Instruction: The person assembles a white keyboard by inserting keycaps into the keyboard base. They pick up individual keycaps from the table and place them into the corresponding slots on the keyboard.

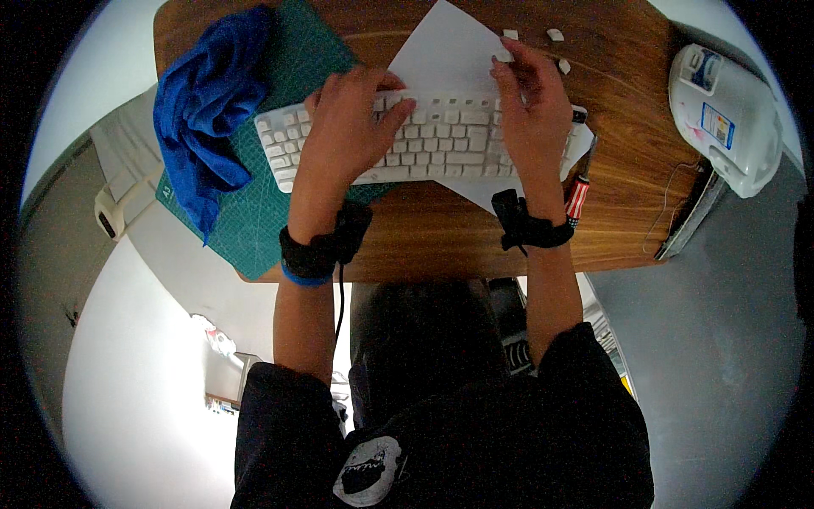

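Note:
A white keyboard (445,144) lies across the table with most of its keycaps on. Several small bare key spots show along its far row, right of my left thumb. My left hand (348,123) grips the keyboard's far edge, its thumb on the upper keys and its index finger at the rim; the other fingers are hidden. Above the right part of the keyboard, my right hand (536,102) pinches a small white keycap (504,57) between thumb and index finger. Loose white keycaps lie beyond that hand, one (555,35) toward the right and another (565,66) nearer.
Beneath the keyboard are a white paper sheet (445,47) and a green cutting mat (318,42). A crumpled blue cloth (208,110) covers the mat's left side. Right of my forearm is a screwdriver with a striped handle (577,199). A white plastic jug (725,119) stands by the table's right edge.

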Motion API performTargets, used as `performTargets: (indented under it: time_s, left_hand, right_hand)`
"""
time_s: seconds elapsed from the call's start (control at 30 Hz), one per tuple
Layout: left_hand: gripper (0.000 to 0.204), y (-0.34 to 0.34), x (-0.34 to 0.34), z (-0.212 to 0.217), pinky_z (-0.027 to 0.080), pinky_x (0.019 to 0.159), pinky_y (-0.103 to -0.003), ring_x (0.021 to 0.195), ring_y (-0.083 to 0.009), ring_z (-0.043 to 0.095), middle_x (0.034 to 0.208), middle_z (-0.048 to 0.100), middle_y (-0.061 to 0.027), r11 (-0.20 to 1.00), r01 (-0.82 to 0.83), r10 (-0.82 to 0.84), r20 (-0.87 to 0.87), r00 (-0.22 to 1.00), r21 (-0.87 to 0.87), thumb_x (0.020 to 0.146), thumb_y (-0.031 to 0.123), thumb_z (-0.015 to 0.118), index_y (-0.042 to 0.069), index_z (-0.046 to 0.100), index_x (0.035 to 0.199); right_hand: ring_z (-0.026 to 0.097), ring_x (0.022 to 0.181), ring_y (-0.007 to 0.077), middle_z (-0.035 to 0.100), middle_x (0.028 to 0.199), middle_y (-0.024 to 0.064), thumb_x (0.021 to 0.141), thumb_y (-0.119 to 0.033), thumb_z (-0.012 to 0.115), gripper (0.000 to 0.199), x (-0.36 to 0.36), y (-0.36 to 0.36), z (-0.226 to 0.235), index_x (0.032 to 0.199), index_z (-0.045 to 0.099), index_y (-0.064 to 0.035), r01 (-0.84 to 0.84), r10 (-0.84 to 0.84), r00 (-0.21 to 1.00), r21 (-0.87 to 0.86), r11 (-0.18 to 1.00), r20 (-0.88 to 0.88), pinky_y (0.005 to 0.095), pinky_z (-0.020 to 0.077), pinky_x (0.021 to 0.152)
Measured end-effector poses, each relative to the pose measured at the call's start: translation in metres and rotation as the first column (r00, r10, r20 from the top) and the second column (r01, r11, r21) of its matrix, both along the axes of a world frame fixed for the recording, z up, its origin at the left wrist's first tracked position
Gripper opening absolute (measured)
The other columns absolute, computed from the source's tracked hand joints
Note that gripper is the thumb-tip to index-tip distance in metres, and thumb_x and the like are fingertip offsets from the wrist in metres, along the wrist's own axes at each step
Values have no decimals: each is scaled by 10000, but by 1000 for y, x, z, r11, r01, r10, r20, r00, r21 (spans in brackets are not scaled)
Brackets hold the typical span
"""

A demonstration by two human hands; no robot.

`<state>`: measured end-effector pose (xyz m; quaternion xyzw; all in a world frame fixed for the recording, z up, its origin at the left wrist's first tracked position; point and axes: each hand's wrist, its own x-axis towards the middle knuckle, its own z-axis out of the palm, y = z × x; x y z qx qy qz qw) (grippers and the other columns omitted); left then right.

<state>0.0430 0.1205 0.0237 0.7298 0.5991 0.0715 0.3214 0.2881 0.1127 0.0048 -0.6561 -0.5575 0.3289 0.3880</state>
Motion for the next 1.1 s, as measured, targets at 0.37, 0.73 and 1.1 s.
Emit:
performTargets:
  time_s: [0.37, 0.73, 1.1]
  left_hand:
    - [381, 10, -4, -3, 548, 968, -457, 1096, -350, 735, 1144, 774, -153, 999, -1, 4, 79, 997, -44, 900, 397, 815, 98, 781, 1134]
    - [376, 19, 1, 10, 548, 979, -485, 1094, -378, 717, 1176, 755, -173, 989, -6, 8, 12, 1000, -146, 883, 375, 822, 96, 790, 1133]
    - [386, 16, -2, 2, 571, 978, -427, 1123, -337, 736, 1176, 757, -166, 980, -29, 42, 62, 997, -197, 890, 374, 841, 91, 787, 1147]
  right_hand:
    - [719, 968, 146, 761, 1093, 66, 950, -97, 798, 299, -6, -1, -3, 1239, 722, -86, 57, -69, 979, -68, 996, -193, 306, 573, 874]
    - [611, 1106, 348, 678, 1133, 107, 926, -163, 764, 302, -3, 4, 4, 1226, 773, -130, -169, 157, 949, 23, 985, 272, 495, 474, 1031]
    - [652, 1042, 357, 669, 1104, 154, 942, -186, 769, 307, 67, 16, -21, 1228, 709, -96, 232, -220, 861, 31, 972, 459, 474, 541, 923]
